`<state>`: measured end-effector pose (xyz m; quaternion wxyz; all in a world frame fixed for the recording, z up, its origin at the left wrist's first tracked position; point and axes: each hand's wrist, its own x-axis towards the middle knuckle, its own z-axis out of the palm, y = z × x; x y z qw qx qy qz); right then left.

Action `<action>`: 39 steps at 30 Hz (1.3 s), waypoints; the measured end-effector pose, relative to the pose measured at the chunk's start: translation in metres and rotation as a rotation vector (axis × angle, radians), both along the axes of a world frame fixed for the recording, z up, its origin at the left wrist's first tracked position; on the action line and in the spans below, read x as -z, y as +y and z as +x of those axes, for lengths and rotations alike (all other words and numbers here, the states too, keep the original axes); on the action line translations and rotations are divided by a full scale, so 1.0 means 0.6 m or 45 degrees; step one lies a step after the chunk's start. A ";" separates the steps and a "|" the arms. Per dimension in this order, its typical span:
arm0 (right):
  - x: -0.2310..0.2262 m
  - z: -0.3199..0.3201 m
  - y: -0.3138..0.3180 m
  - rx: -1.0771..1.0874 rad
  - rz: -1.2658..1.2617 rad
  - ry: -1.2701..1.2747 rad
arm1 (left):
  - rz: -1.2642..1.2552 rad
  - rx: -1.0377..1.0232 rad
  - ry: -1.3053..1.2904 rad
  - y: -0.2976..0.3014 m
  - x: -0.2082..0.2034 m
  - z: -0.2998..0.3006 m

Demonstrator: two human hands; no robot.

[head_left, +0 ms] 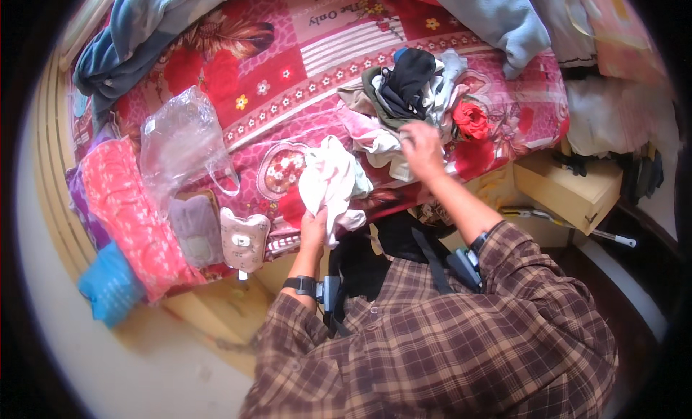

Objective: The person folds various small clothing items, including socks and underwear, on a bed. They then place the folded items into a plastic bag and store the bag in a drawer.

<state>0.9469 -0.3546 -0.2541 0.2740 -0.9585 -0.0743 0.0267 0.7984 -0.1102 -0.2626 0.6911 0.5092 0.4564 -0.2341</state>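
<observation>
Surface is a bed, red-pink patterned bedspread (263, 73) running right across, its near edge facing us. Blue-grey blanket (119, 59) bunched along the far left; another blue-grey fold (497, 30) hangs in at far right. Left end: clear plastic bag (180, 134), coral cloth (126, 210), blue bundle (112, 282) at the corner. Near edge, left to right: mauve folded cloth (196, 228), then pink pad (244, 237) just beside it. Clothes pile (411, 80) sits right of centre, black piece on top, red roll (471, 121) against its right side. Pale wood box (569, 188) below the bed edge at right; light floor (194, 354) at lower left.

Both forearms reach up over the near edge, plaid sleeves, a strapped device on each wrist. Our left hand (313, 228) is closed on the lower end of the white cloth (328, 177), which lies crumpled left of the pile. Our right hand (422, 149) is at the pile's near side, palm down, fingers part-curled; blurred, can't tell if it grips anything.
</observation>
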 end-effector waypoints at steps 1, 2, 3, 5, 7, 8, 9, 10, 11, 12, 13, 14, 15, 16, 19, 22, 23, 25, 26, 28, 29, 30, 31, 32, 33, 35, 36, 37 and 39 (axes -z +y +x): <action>0.008 0.010 -0.014 0.088 -0.158 -0.153 | -0.010 -0.063 -0.102 0.007 -0.007 0.002; 0.016 0.017 -0.027 0.167 -0.355 -0.322 | -0.020 -0.128 -0.164 0.014 -0.011 0.006; 0.019 0.026 -0.039 0.212 -0.345 0.036 | -0.066 -0.200 -0.159 0.022 -0.024 0.009; 0.018 0.036 -0.053 0.218 -0.299 0.542 | -0.078 -0.275 -0.253 0.040 -0.042 0.017; -0.002 0.036 -0.055 0.314 0.307 0.641 | -0.066 -0.319 -0.278 0.063 -0.052 0.025; -0.017 0.034 -0.051 0.415 0.560 0.740 | -0.035 -0.250 -0.318 0.077 -0.055 0.029; -0.036 0.029 -0.047 0.499 1.031 0.865 | -0.018 -0.287 -0.343 0.090 -0.050 0.031; -0.062 0.026 -0.046 0.493 1.278 0.896 | -0.031 -0.323 -0.465 0.099 -0.048 0.031; -0.088 0.024 -0.044 0.532 1.391 0.928 | 0.024 -0.291 -0.363 0.114 -0.040 0.031; -0.113 0.026 -0.038 0.446 1.609 0.939 | 0.060 -0.296 -0.355 0.121 -0.031 0.029; -0.132 0.033 -0.028 0.518 1.556 0.948 | 0.097 -0.300 -0.349 0.128 -0.020 0.027; -0.149 0.038 -0.016 0.494 1.574 0.941 | 0.141 -0.307 -0.294 0.132 -0.010 0.023; -0.164 0.042 -0.001 0.470 1.593 0.939 | 0.115 -0.364 -0.229 0.135 -0.004 0.018; -0.171 0.044 0.020 0.363 1.517 0.895 | 0.113 -0.338 -0.310 0.138 0.004 0.010; -0.190 0.057 0.079 0.054 1.316 0.792 | 0.185 -0.272 -0.285 0.137 0.005 -0.010; -0.184 0.048 0.155 -0.289 1.110 0.396 | 0.409 -0.173 -0.417 0.140 -0.006 -0.020; -0.176 0.035 0.175 -0.475 0.975 0.299 | 0.537 -0.143 -0.482 0.146 -0.006 -0.022; -0.148 0.011 0.214 -0.774 0.887 0.251 | 0.549 -0.211 -0.475 0.155 -0.008 -0.022; -0.128 -0.004 0.227 -0.851 0.826 0.306 | 0.543 -0.247 -0.534 0.161 -0.007 -0.022; -0.077 -0.043 0.241 -0.720 0.641 0.355 | 0.363 -0.353 -0.429 0.174 0.001 -0.029; -0.048 -0.052 0.235 -0.524 0.441 0.602 | 0.193 -0.442 -0.367 0.180 0.004 -0.036; -0.014 -0.063 0.236 -0.326 0.091 0.579 | 0.020 -0.546 -0.283 0.191 0.010 -0.048; 0.013 -0.064 0.228 -0.180 -0.037 0.619 | -0.043 -0.615 -0.356 0.189 0.012 -0.057; 0.035 -0.067 0.217 -0.095 -0.044 0.675 | -0.080 -0.612 -0.376 0.192 0.016 -0.068; 0.050 -0.070 0.204 -0.061 -0.025 0.737 | -0.131 -0.613 -0.316 0.196 0.016 -0.081; 0.068 -0.082 0.197 -0.078 -0.010 0.561 | -0.316 -0.601 -0.250 0.200 0.017 -0.102; 0.068 -0.090 0.197 -0.054 -0.050 0.471 | -0.367 -0.625 -0.213 0.199 0.014 -0.108; 0.066 -0.104 0.208 -0.064 0.120 0.302 | -0.464 -0.623 -0.227 0.205 0.014 -0.118; 0.050 -0.126 0.230 -0.273 0.317 0.485 | -0.569 -0.572 -0.290 0.199 0.008 -0.131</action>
